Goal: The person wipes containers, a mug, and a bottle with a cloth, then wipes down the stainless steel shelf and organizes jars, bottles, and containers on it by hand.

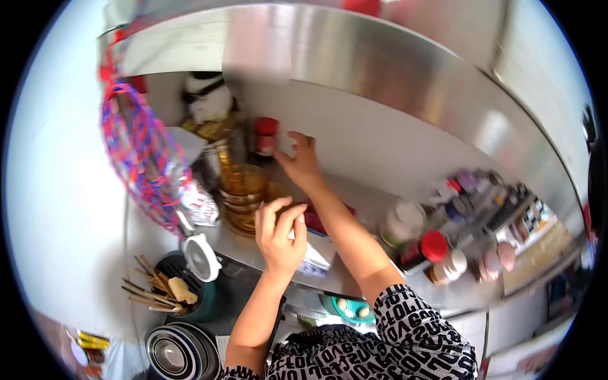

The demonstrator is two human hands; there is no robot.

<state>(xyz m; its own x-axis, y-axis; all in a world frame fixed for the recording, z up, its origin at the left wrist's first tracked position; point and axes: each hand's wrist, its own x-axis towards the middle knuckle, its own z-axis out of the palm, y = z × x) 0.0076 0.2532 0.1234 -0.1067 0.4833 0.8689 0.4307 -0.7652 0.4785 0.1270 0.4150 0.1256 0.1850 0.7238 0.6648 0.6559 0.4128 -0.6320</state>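
Note:
My right hand (301,163) reaches to the back of the metal shelf, its thumb and fingers apart and nothing between them. Just left of it stands a dark jar with a red lid (266,136); a small gap seems to separate them. Lower down, my left hand (280,237) is closed with bent fingers. Something white shows by its fingertips, too blurred to make out. Behind that hand lies a white packet (313,256). Stacked amber glass bowls (242,206) stand to the left of my left hand.
A red and blue net bag (142,149) hangs at left. Right of my forearm stand a pale-lidded jar (405,221), a red-lidded jar (433,246) and more containers. Below left are a holder with chopsticks (149,288) and nested metal bowls (174,354). Eggs lie in a teal basket (361,318).

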